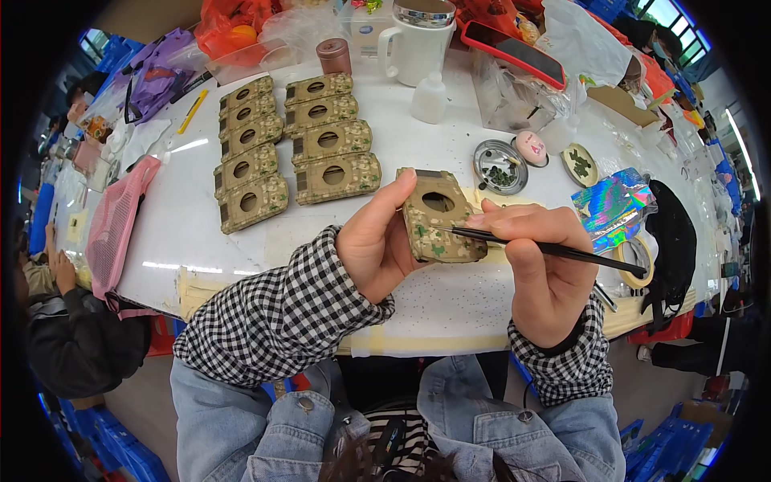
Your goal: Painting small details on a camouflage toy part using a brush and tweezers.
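Observation:
My left hand (373,241) grips a camouflage-painted model tank hull (434,246) by its left side, thumb on top, above the front of the table. A round opening shows in the hull's upper face. Between the thumb and fingers of my right hand (548,293) is a pair of slim black tweezers (602,259). Their pointed tip meets or hovers just over the hull below the opening; whether it holds a small part I cannot make out. Two columns of similar hulls (333,175) lie to the left. Beyond my right hand, a round dish (477,166) contains small dark green pieces.
A cream lid (593,172) with green bits lies right of the dish. Rolls of tape (640,277), iridescent film (614,205) and a black pouch (673,241) sit at right. Behind stand a white mug (419,52), squeeze bottle (430,100) and red-cased phone (514,55). A pink mesh basket (120,225) is left.

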Motion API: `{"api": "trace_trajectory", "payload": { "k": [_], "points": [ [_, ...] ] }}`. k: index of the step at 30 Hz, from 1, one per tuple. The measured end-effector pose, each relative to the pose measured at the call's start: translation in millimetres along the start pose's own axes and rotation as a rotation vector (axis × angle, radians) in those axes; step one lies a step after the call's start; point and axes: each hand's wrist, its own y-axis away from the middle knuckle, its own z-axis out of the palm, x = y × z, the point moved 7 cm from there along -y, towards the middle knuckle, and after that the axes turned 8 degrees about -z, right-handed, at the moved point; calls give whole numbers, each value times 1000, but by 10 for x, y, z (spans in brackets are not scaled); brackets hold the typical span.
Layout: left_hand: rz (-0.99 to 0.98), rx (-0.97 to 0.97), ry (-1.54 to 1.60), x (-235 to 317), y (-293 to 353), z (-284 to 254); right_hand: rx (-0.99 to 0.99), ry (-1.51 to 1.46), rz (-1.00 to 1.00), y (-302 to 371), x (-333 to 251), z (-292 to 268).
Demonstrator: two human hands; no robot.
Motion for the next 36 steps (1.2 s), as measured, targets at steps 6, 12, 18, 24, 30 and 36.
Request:
{"api": "trace_trajectory", "payload": {
  "k": [6, 12, 18, 24, 30, 36],
  "points": [
    [3, -12, 7, -2, -2, -3, 1, -7, 0, 1, 1, 0],
    [3, -26, -7, 3, 0, 15, 3, -6, -2, 2, 4, -8],
    [0, 18, -9, -1, 0, 0, -2, 3, -11, -6, -3, -4],
    [-1, 2, -16, 6, 9, 24, -3, -1, -11, -6, -11, 2],
    [8, -53, -23, 11, -1, 49, -23, -2, -16, -8, -12, 8],
    [-2, -23, -33, 10, 6, 39, -38, -4, -18, -5, -10, 11]
  ]
}}
